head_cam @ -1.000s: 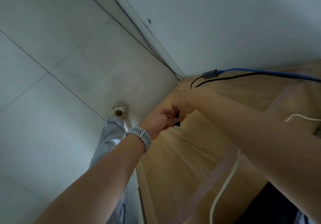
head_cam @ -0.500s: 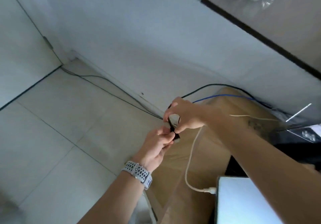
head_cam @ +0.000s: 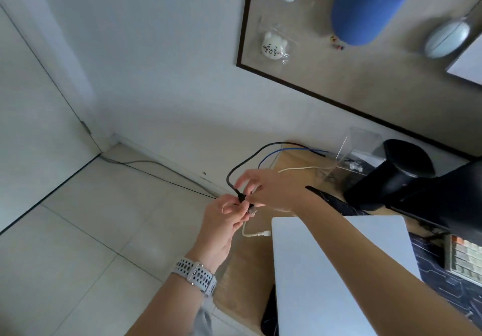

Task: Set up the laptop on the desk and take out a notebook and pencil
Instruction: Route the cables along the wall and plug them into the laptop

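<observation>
A closed silver laptop (head_cam: 326, 270) lies on the wooden desk (head_cam: 242, 278), with a white cable (head_cam: 254, 234) plugged into its left edge. Just left of the laptop's far corner, both my hands meet on a black cable (head_cam: 236, 171) that loops up from the desk's back. My left hand (head_cam: 224, 221), with a grey watch on its wrist, pinches the cable's plug end. My right hand (head_cam: 266, 187) pinches the same plug from above. No notebook or pencil is in view.
A black monitor and its stand (head_cam: 407, 179) occupy the desk's right side, with a keyboard (head_cam: 464, 260) below. A clear acrylic stand (head_cam: 349, 153) and a blue cable (head_cam: 276, 153) sit at the back. A pinboard (head_cam: 326, 74) hangs on the wall. Tiled floor (head_cam: 91, 231) lies left.
The view has swung up from the floor and desk edge to the wall, showing the laptop, monitor and pinboard. Both hands have stayed together on the black cable's plug.
</observation>
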Motion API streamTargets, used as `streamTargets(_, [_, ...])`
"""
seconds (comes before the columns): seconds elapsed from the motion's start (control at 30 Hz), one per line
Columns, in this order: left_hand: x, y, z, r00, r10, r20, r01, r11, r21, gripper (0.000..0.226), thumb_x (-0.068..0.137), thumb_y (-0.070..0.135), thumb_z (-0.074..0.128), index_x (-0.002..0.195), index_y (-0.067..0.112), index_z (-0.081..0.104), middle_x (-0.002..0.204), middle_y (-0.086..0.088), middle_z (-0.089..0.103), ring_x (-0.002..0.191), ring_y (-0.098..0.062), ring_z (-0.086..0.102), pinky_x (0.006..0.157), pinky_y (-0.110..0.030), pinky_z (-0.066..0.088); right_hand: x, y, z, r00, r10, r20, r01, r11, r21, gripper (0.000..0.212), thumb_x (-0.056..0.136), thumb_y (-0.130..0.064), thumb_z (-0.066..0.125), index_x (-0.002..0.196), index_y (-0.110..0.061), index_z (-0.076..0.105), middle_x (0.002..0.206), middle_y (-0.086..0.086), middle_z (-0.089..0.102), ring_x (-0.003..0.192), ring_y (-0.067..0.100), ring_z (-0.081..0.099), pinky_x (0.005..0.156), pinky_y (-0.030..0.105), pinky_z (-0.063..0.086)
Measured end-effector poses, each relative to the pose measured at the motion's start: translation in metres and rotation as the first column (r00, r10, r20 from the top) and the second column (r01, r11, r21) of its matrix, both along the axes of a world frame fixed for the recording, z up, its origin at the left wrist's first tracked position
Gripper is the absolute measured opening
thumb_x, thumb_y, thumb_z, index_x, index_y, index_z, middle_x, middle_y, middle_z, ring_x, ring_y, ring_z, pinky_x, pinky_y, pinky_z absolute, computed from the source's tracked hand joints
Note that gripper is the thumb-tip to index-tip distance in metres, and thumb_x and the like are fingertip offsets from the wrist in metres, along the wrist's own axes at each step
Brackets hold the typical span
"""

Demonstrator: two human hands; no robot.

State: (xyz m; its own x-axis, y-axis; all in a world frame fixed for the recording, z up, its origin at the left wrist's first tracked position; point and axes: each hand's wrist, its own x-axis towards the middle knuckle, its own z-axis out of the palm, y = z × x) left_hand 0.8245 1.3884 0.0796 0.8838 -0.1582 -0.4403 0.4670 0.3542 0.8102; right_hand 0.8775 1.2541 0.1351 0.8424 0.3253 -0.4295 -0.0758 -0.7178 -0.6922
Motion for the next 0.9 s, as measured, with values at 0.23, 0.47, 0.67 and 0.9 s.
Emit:
streamTargets(0.23, [-0.004,0.012,0.004,0.824,-0.495,0.274,-0.011,0.471,0.882,0.070,0.069,0.058,0.067,0.117,0.018,0.036,0.111,-0.001,0.046,0.102,-0.014,0.044,0.083,-0.030,0.042,-0.021,-0.007,0.026,0.981,0.195,0.017,-0.191,0.973,-0.132,0.033,0.081,-0.009,0.063,0.099,-0.032,0.048,0.086,-0.011,0.068,0.078,0.001,0.063,0.072,0.020,0.048])
streamTargets(0.47, [0.004,0.020,-0.016,0.699,-0.624,0.350,-0.113,0.387,0.915,0.059,0.064,0.073,0.054,0.100,0.027,0.057,0.096,0.014,0.065,0.107,-0.009,0.043,0.099,-0.032,0.025,-0.021,0.000,0.015,0.976,0.212,-0.045,-0.217,0.963,-0.159,0.028,0.078,-0.002,0.063,0.087,-0.024,0.049,0.087,-0.004,0.065,0.086,0.015,0.066,0.079,0.041,0.056])
streamTargets(0.67, [-0.003,0.012,-0.046,0.651,-0.644,0.401,-0.004,0.526,0.851,0.038,0.080,0.061,0.054,0.077,0.025,0.067,0.076,0.019,0.070,0.064,0.001,0.053,0.087,-0.013,0.030,-0.018,0.007,-0.001,0.943,0.290,-0.164,-0.330,0.885,-0.330,0.022,0.078,0.000,0.063,0.092,-0.014,0.053,0.095,0.005,0.062,0.088,0.021,0.060,0.074,0.037,0.053])
streamTargets(0.9, [-0.007,0.010,-0.067,0.710,-0.551,0.438,-0.085,0.550,0.831,0.019,0.077,0.039,0.073,0.078,0.021,0.069,0.058,0.008,0.061,0.058,-0.005,0.040,0.065,-0.020,0.021,-0.012,0.007,-0.032,0.963,0.189,-0.193,-0.243,0.917,-0.315,0.030,0.081,0.001,0.062,0.078,-0.028,0.054,0.076,-0.011,0.062,0.075,0.004,0.058,0.063,0.022,0.049])
